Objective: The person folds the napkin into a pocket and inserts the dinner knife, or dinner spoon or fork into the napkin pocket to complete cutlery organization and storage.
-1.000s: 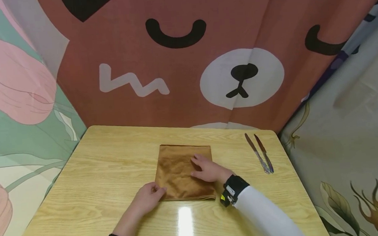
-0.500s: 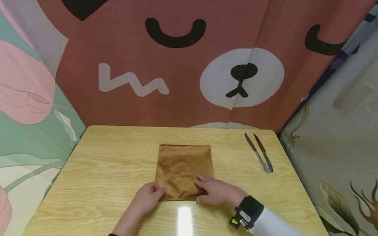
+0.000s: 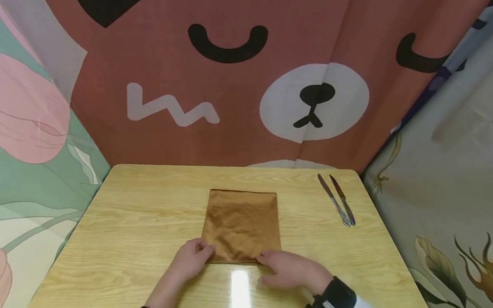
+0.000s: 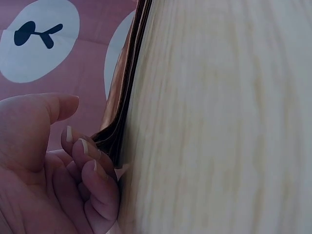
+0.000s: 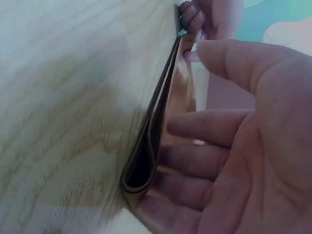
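A folded brown satin cloth (image 3: 242, 221) lies flat on the wooden table, its layered edges visible in both wrist views. At its near left corner my left hand (image 3: 191, 259) has curled fingers, gripping the corner; in the left wrist view the left fingers (image 4: 100, 183) meet the cloth's folded layers (image 4: 114, 129). My right hand (image 3: 293, 267) lies over the near right corner, hiding it from the head view. Its fingers (image 5: 190, 156) are extended along the cloth's looped fold (image 5: 139, 170) in the right wrist view, fingertips touching the cloth.
Two table knives (image 3: 334, 200) lie side by side at the right of the table (image 3: 147, 204). Behind the table hangs a brown bear-print curtain (image 3: 233, 93), with floral curtains (image 3: 22, 141) at the sides. Each wrist wears a black camera band (image 3: 340, 296).
My right hand has slid from the middle of the cloth toward me, to its near right corner. The left hand stays at the near left corner. The cloth has barely shifted.
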### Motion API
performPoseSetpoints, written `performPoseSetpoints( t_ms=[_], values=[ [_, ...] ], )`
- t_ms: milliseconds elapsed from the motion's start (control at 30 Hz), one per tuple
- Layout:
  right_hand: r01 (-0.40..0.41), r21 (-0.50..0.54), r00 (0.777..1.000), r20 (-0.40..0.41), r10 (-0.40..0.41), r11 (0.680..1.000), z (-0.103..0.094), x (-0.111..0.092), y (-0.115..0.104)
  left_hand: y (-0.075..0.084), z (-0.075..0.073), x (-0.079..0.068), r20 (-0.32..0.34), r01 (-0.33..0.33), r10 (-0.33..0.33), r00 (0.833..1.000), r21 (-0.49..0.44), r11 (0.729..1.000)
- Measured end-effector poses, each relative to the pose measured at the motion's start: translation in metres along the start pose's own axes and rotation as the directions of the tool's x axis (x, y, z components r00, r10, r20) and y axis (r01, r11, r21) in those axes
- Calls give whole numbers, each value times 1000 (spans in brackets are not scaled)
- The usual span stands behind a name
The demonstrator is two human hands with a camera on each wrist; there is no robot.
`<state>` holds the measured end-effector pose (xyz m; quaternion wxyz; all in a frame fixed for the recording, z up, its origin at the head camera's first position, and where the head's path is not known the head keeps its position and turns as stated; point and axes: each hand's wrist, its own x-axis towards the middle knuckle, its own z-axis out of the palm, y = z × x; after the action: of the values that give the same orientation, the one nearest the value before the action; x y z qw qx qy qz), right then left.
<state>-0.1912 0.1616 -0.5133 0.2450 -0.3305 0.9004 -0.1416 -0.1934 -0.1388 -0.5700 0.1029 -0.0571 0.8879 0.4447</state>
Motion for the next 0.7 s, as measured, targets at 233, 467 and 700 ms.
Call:
performPoseSetpoints(
  t_ms=[233, 467, 700],
  values=[
    [-59, -7, 998, 3, 59, 998, 7, -11, -12, 0, 0, 1, -3, 5, -5, 1000, -3, 1000],
    [-64, -13, 998, 18, 64, 998, 13, -13, -12, 0, 0, 0, -10, 6, -6, 1000, -13, 1000],
    [-66, -15, 998, 5, 66, 998, 23, -16, -9, 1, 0, 0, -17, -4, 4, 1000, 14, 1000]
  ],
)
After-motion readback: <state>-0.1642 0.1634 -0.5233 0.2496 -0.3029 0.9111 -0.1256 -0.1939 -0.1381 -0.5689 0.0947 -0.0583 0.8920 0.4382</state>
